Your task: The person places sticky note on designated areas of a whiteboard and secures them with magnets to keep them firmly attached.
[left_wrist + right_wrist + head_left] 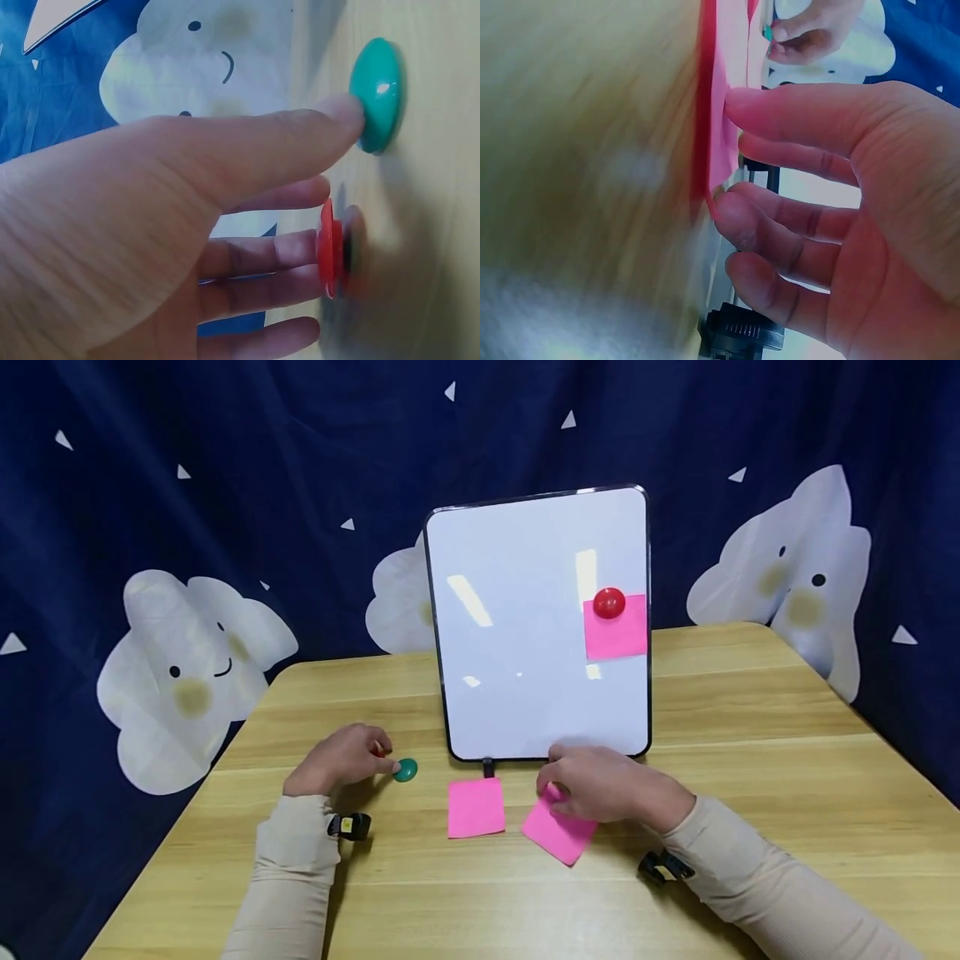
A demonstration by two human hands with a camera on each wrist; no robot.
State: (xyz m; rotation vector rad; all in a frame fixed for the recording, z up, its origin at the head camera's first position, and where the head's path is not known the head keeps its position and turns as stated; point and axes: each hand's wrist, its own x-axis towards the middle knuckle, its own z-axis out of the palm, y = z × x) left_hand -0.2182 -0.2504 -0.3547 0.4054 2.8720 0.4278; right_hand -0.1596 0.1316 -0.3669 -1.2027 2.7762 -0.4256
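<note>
My left hand [341, 760] hovers low over the table, thumb touching the edge of a green round magnet [379, 96]. Its other fingers reach to a red round magnet [328, 249], which stands close to the table at the fingertips. On the right, my right hand [600, 782] is over a pink sticky note [561, 833]. The thumb [744, 105] touches the note's face, and a fingertip meets its edge; the far corner is partly hidden by the hand. A second pink sticky note [476, 808] lies flat between the hands.
Behind the notes stands a white board [525, 643] with a black frame and a black foot [488, 768]. A third pink note [617, 639] hangs at its right, under a red magnet [609, 603]. A dark blue curtain [315, 443] with clouds backs the wooden table [420, 893].
</note>
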